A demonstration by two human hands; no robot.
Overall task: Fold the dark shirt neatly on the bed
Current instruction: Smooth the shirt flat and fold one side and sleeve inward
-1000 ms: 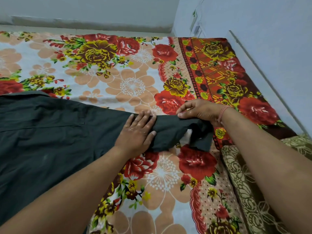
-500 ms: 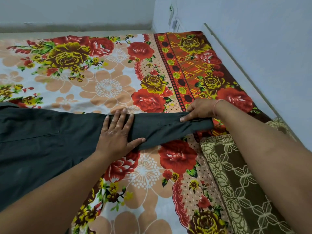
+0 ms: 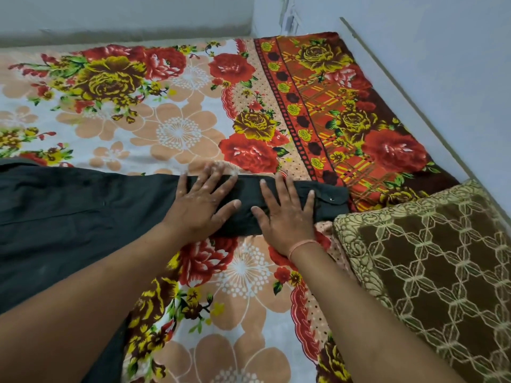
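step: flatten sleeve (image 3: pixel 329 199) before you fold
hands: left hand (image 3: pixel 200 205), right hand (image 3: pixel 284 214) both flat, pressing, gripping nothing
tip: you smooth toward cuff (image 3: pixel 331 200)

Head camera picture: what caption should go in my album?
Left hand and right hand press flat on the outstretched sleeve of the dark shirt, on a flowery bedsheet beside a brown cushion.

Brown cushion (image 3: pixel 431 272) with cream lattice pattern lies at my right, on the floral sheet (image 3: pixel 179 128), near its red border; pale wall (image 3: pixel 442 51) beside it; something white, blurred, maybe cables (image 3: pixel 289 19), in the corner.
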